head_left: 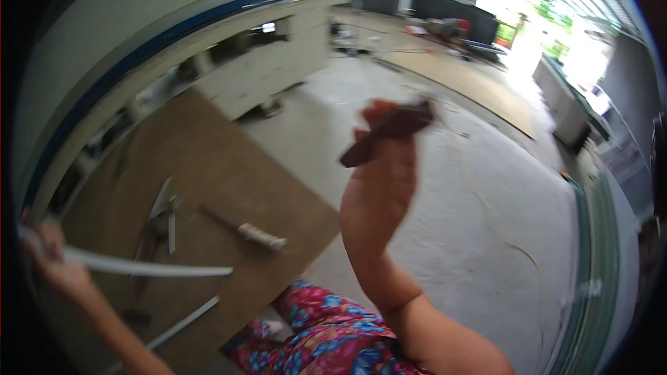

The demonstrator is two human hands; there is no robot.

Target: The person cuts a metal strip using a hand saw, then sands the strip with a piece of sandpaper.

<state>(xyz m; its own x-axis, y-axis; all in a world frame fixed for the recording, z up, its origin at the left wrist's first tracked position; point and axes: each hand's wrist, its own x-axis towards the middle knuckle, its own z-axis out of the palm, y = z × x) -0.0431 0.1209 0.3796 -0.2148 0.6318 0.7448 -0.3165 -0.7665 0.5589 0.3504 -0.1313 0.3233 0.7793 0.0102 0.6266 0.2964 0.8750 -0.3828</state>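
Note:
At the far left, my left hand (59,264) is closed round one end of a long white strip (160,268), which points right over a brown board (208,125). My right hand (389,135) is raised near the middle, its fingers wrapped round a dark reddish-brown block-like piece (396,127); motion blur hides its exact kind. On the board, a tool with a pale wrapped handle (262,236) lies between my hands. Left of it are thin white pieces (172,232) and a dark, blurred object. Another white strip (184,323) lies nearer me.
A long cream machine with a blue edge (278,73) runs along the board's left and far side. Green-edged panels (599,264) stand at the right. A pale cord (511,242) trails over the grey floor (479,271). Farther off lies a tan sheet (472,87).

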